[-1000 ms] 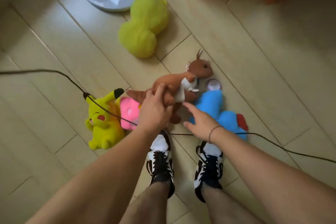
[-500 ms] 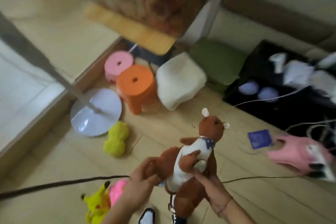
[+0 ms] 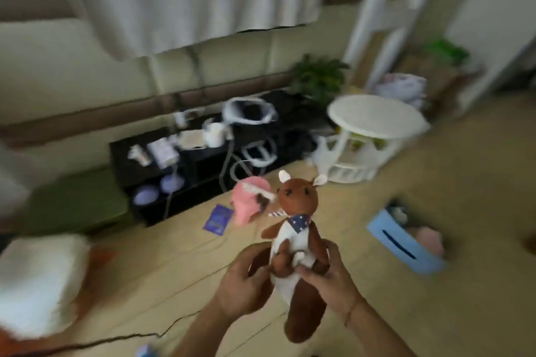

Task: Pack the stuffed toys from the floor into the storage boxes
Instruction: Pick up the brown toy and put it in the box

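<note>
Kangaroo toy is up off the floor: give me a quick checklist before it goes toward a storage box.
1. Grip: left hand and right hand both hold the kangaroo toy at its belly: ok.
2. Toy upright, clear of the floor: ok.
3. Box in sight: blue storage box lies to the right: ok.
4. Room inside box: something pink already in it, view blurred: cannot tell.
5. Path: black cable trails across the floor near the person: not ok.

brown kangaroo toy [image 3: 298, 229] | upright, held aloft | blue storage box [image 3: 403, 243] | on floor, right
</note>
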Demonstrator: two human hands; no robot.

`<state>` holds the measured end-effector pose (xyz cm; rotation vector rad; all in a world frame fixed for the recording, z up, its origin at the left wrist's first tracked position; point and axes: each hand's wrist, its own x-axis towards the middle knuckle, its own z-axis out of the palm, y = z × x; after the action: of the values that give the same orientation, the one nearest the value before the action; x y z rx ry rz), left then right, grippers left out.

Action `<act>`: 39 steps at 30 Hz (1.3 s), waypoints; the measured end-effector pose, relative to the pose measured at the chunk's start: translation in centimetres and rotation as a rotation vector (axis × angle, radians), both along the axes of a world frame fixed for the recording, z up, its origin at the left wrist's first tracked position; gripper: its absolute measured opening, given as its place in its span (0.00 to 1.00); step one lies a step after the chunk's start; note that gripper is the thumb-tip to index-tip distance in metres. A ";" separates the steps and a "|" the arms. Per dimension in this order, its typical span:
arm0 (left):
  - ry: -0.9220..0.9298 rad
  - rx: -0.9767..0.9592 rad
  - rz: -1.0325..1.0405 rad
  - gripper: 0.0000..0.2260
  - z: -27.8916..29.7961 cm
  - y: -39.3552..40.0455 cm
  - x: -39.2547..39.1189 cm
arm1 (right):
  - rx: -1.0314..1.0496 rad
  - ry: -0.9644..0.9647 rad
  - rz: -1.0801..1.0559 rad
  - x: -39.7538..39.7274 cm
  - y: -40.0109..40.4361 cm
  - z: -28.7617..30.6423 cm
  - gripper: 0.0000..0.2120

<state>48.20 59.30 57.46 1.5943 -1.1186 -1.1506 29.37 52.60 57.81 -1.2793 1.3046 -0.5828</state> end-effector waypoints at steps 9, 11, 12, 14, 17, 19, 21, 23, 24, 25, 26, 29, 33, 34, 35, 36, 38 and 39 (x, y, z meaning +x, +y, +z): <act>0.089 -0.069 -0.316 0.16 2.6 -20.9 -24.4 | -0.069 0.015 -0.374 -24.2 -15.0 2.0 0.28; 0.102 -0.071 -0.394 0.12 3.4 -24.5 -28.4 | -0.058 -0.003 -0.411 -27.8 -17.7 1.9 0.27; 0.105 -0.073 -0.435 0.10 3.7 -26.3 -30.2 | -0.054 -0.002 -0.433 -29.3 -19.1 1.6 0.29; 0.090 -0.058 -0.478 0.13 3.0 -30.1 -33.1 | -0.040 -0.007 -0.508 -31.8 -21.9 0.4 0.28; 0.048 0.004 -0.537 0.12 0.2 -36.7 -36.6 | 0.031 -0.028 -0.628 -34.9 -27.0 -1.6 0.27; 0.027 0.066 -0.588 0.11 -2.1 -41.6 -38.7 | 0.088 -0.038 -0.684 -36.7 -30.8 -3.4 0.30; 0.019 0.112 -0.651 0.16 -4.1 -46.9 -40.8 | 0.127 -0.073 -0.730 -38.3 -35.2 -4.9 0.44; 0.003 0.145 -0.723 0.18 -5.6 -51.9 -43.3 | 0.159 -0.085 -0.787 -40.1 -39.5 -6.7 0.54; -0.014 0.157 -0.760 0.18 -6.2 -54.2 -44.7 | 0.167 -0.094 -0.804 -40.9 -41.5 -7.2 0.55; -0.027 0.177 -0.791 0.17 -6.7 -56.2 -46.1 | 0.183 -0.095 -0.820 -41.9 -43.1 -7.8 0.55; -0.037 0.200 -0.808 0.16 -7.4 -58.1 -47.5 | 0.196 -0.085 -0.840 -43.0 -44.5 -8.5 0.55; -0.099 0.281 -0.860 0.15 -9.4 -62.8 -52.0 | 0.276 -0.040 -0.901 -46.9 -48.3 -10.4 0.60; -0.113 0.376 -0.838 0.15 -13.9 -67.8 -57.9 | 0.367 0.037 -0.894 -52.8 -52.9 -14.4 0.48; -0.134 0.397 -0.829 0.15 -15.3 -68.8 -59.3 | 0.372 0.078 -0.864 -54.1 -54.2 -16.1 0.45; -0.168 0.425 -0.818 0.15 -17.0 -69.8 -60.5 | 0.365 0.134 -0.829 -55.3 -55.4 -18.1 0.42; -0.188 0.456 -0.800 0.17 -19.1 -70.8 -61.7 | 0.353 0.159 -0.824 -56.3 -56.6 -20.1 0.41; -0.194 0.508 -0.777 0.23 -23.9 -73.0 -63.7 | 0.379 0.186 -0.836 -57.7 -58.8 -24.5 0.39; -0.212 0.517 -0.792 0.23 -26.2 -73.9 -64.6 | 0.382 0.213 -0.832 -58.5 -60.0 -26.6 0.39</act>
<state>-16.45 -14.61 31.26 1.7206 -1.7862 -1.9364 -29.12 -7.39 31.17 -0.4522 2.0220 -0.7235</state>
